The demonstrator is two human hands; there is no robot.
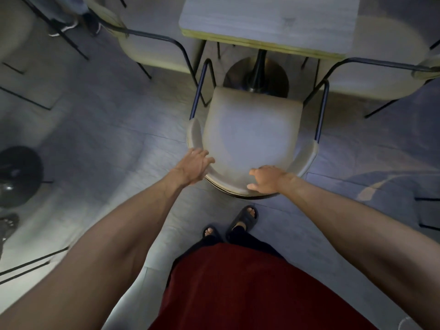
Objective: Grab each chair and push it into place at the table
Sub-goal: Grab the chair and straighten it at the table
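Observation:
A cream chair (pixel 250 132) with a curved backrest and dark metal legs stands in front of me, its seat facing the grey table (pixel 269 22). The seat's front edge lies short of the table edge, over the round pedestal base (pixel 256 72). My left hand (pixel 194 166) rests on the left curve of the backrest, fingers spread. My right hand (pixel 265 179) lies on the backrest's rear rim, fingers curled over it. The frame is blurred.
Two more cream chairs stand at the table's left side (pixel 147 48) and right side (pixel 371 75). A dark round stand base (pixel 19 175) sits on the floor at far left. My feet in dark sandals (pixel 242 220) are just behind the chair.

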